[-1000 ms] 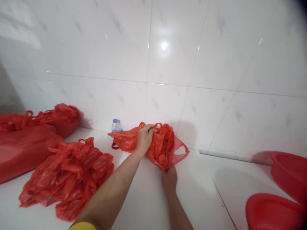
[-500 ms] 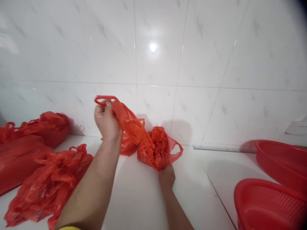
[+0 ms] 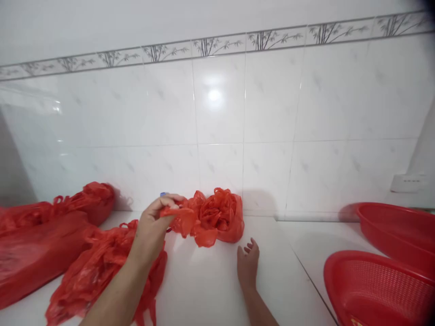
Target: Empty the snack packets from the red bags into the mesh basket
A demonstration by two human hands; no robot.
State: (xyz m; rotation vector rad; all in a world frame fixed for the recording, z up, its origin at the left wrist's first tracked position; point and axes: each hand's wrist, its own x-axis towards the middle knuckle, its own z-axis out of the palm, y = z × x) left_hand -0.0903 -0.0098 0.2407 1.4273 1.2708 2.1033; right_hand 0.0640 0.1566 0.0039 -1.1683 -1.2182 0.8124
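My left hand [image 3: 154, 221] pinches the edge of a thin red plastic bag [image 3: 186, 221], which droops to the right of the fingers. Just beyond it, a bundle of crumpled red plastic bags [image 3: 220, 210] rests on the white counter against the wall. Whether the pinched bag is still joined to this bundle I cannot tell. To the right and nearer, my right hand [image 3: 248, 265] hovers over the counter, its fingers apart and slightly curled, touching nothing. A loose heap of red plastic bags [image 3: 98, 267] lies under and left of my left forearm.
Larger full red bags [image 3: 44, 246] fill the far left of the white counter [image 3: 204, 285]. On the right stand a red perforated basket [image 3: 374, 271] and a red basin [image 3: 390, 222]. A tiled wall [image 3: 220, 172] closes off the back; a small blue item [image 3: 163, 194] shows behind my left hand.
My left hand has come down, still holding red plastic. My right hand has let go of the bundle and drawn away to the right. The view has tilted upward.
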